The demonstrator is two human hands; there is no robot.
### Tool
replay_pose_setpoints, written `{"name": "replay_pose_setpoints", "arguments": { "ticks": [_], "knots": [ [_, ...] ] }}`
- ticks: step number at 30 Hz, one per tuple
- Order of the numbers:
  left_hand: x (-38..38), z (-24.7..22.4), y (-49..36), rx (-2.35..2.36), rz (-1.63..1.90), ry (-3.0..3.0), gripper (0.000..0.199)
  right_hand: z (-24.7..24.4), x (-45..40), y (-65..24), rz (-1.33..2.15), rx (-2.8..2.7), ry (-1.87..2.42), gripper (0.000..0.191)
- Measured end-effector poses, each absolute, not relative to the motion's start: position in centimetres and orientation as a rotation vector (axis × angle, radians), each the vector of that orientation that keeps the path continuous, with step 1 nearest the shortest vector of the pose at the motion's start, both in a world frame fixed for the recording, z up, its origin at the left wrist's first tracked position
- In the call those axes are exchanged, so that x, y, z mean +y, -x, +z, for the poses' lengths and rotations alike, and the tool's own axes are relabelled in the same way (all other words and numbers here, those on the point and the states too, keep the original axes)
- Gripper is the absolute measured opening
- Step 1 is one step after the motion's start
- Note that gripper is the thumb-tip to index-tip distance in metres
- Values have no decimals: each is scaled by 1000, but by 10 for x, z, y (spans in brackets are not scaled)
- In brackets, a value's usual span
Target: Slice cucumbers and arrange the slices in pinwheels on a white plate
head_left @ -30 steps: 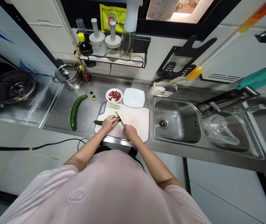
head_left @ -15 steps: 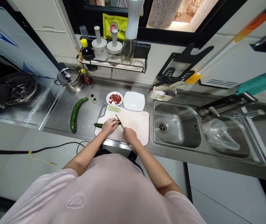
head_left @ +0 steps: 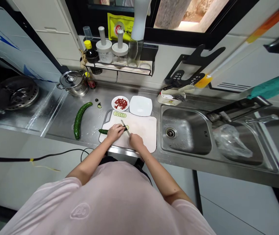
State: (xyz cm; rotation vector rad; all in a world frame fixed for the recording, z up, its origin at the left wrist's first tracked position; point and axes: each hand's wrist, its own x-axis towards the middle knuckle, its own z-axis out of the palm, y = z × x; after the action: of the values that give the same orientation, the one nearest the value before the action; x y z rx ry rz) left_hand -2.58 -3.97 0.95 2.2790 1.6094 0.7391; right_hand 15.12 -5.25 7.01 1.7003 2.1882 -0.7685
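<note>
My left hand (head_left: 115, 132) is closed over a cucumber (head_left: 103, 131) that lies across the white cutting board (head_left: 141, 130). In my right hand (head_left: 136, 142) is the handle of a knife (head_left: 126, 128), its blade standing at the cucumber's right end. A pale slice (head_left: 127, 127) shows just right of the blade. Several cucumber slices (head_left: 119, 114) overlap in a row along the board's upper edge. A second, whole cucumber (head_left: 81, 120) rests on the steel counter left of the board.
Behind the board are a plate of chopped red pieces (head_left: 120, 103) and a white square plate (head_left: 140, 105). Cucumber ends (head_left: 99, 105) lie nearby. A lidded pot (head_left: 73, 84) stands back left. To the right is the sink (head_left: 186, 130), with a plastic bag (head_left: 231, 140) beyond.
A cucumber slice now shows at the right side of the knife blade. Both hands stay in nearly the same place.
</note>
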Motion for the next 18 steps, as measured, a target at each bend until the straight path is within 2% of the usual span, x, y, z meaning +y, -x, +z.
{"name": "replay_pose_setpoints", "arguments": {
  "ticks": [18],
  "knots": [
    [-40, 11, 24, 1628, 749, -2266, 23, 64, -80, -166, -761, 2162, -1732, 24]
  ]
}}
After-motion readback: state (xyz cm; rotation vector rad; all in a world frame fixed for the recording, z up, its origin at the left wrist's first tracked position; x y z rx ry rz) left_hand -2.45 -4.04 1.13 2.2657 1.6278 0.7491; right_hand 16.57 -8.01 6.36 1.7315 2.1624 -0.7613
